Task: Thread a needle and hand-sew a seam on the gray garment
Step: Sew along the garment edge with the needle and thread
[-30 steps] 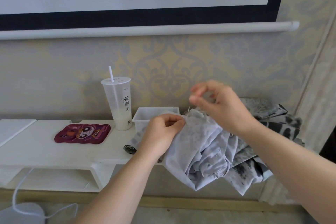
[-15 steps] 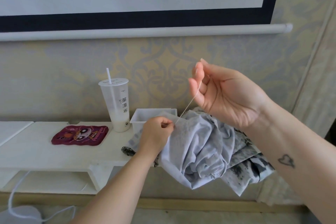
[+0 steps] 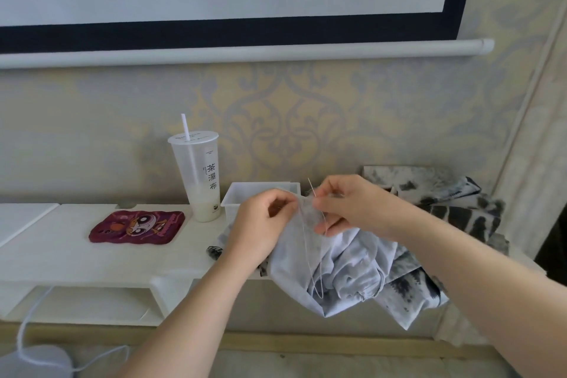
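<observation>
The gray garment (image 3: 343, 267) hangs bunched over the front edge of the white shelf (image 3: 92, 258). My left hand (image 3: 260, 230) pinches its upper edge. My right hand (image 3: 349, 205) pinches the thin needle (image 3: 310, 187) just right of that spot, the needle's tip pointing up. A pale thread (image 3: 310, 255) hangs from the needle in a slack loop down the cloth's front.
A tall plastic cup with a straw (image 3: 198, 175) stands behind my left hand, beside a white plastic box (image 3: 242, 196). A maroon cartoon pad (image 3: 136, 227) lies to the left. Black-and-white patterned cloth (image 3: 454, 212) is piled on the right. A white cable (image 3: 30, 325) hangs below.
My right hand, raised high half a second ago with the thread pulled taut, has come back down to the garment's edge. The thread now hangs slack. My left hand kept its grip.
</observation>
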### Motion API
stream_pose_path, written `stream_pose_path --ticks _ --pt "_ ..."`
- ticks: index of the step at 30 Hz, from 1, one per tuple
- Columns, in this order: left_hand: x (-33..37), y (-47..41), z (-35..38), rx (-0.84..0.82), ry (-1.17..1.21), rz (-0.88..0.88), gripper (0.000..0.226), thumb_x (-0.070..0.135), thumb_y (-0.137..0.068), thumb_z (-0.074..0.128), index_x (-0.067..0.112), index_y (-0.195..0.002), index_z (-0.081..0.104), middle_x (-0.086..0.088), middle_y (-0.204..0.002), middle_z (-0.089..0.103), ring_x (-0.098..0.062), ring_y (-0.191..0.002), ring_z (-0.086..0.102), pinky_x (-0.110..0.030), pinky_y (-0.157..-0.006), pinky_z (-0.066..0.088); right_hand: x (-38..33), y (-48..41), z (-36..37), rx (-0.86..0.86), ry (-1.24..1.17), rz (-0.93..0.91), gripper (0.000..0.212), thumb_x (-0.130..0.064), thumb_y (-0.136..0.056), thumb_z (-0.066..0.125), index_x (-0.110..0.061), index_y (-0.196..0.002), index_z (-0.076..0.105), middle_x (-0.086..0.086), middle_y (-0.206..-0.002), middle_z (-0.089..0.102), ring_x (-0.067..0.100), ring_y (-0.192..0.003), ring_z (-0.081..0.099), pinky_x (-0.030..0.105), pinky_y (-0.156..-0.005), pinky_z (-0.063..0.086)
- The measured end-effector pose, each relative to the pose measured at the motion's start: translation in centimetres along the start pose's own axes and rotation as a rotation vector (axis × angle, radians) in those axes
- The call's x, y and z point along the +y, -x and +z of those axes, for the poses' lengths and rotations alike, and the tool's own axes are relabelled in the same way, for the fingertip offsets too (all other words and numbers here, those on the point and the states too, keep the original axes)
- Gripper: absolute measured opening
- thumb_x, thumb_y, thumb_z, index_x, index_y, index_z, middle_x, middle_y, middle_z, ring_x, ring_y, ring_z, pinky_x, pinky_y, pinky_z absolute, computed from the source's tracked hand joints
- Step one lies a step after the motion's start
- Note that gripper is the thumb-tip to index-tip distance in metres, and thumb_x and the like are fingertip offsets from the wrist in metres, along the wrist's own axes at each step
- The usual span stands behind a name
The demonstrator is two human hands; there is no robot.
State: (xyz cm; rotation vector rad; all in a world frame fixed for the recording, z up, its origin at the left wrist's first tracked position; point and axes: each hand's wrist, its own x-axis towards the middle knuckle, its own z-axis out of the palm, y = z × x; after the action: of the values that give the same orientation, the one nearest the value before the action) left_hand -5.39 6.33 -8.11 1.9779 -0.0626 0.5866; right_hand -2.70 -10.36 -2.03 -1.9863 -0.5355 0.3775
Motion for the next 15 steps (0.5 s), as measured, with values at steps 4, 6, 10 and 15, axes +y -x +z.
stream_pose_path --ticks 4,6,10,15 --pt "-0.2 0.5 0.0 -0.046 -0.057 0.001 0.009 0.015 -0.086 0.068 0.023 -0.083 0.068 0.014 -0.079 0.068 0.008 -0.070 0.059 -0.004 -0.067 0.042 1.6 -1.0 -0.1 0.129 0.182 -0.054 0.011 -0.013 -0.090 0.062 -0.010 -0.080 0.061 0.008 -0.072 0.070 0.016 -0.070 0.068 0.029 -0.075 0.057" --pt "-0.5 0.6 0.4 -0.038 -0.105 -0.019 0.004 0.017 -0.086 0.069 0.018 -0.089 0.071 0.016 -0.079 0.066 0.007 -0.070 0.059 -0.004 -0.067 0.041 2.1 -1.1 0.2 0.215 0.305 -0.110 0.014 -0.014 -0.089 0.062 -0.014 -0.075 0.061 0.000 -0.069 0.068 -0.002 -0.058 0.062 0.010 -0.060 0.049" --pt "-0.5 0.6 0.8 -0.012 -0.083 -0.081 0.005 0.019 -0.086 0.069 0.023 -0.088 0.070 0.018 -0.079 0.065 0.002 -0.076 0.061 -0.004 -0.068 0.044 3.1 -1.2 0.7 0.300 0.428 -0.171 0.018 -0.016 -0.088 0.063 -0.021 -0.072 0.059 -0.005 -0.070 0.064 -0.005 -0.055 0.056 0.009 -0.055 0.040" --pt "0.5 0.7 0.1 -0.016 0.031 -0.160 0.013 0.019 -0.087 0.067 0.030 -0.080 0.065 0.012 -0.083 0.068 0.002 -0.076 0.061 -0.003 -0.059 0.043 2.9 0.1 1.4 0.484 0.452 -0.352 0.008 -0.023 -0.088 0.062 -0.025 -0.081 0.060 -0.012 -0.075 0.060 0.004 -0.061 0.053 0.030 -0.061 0.049"
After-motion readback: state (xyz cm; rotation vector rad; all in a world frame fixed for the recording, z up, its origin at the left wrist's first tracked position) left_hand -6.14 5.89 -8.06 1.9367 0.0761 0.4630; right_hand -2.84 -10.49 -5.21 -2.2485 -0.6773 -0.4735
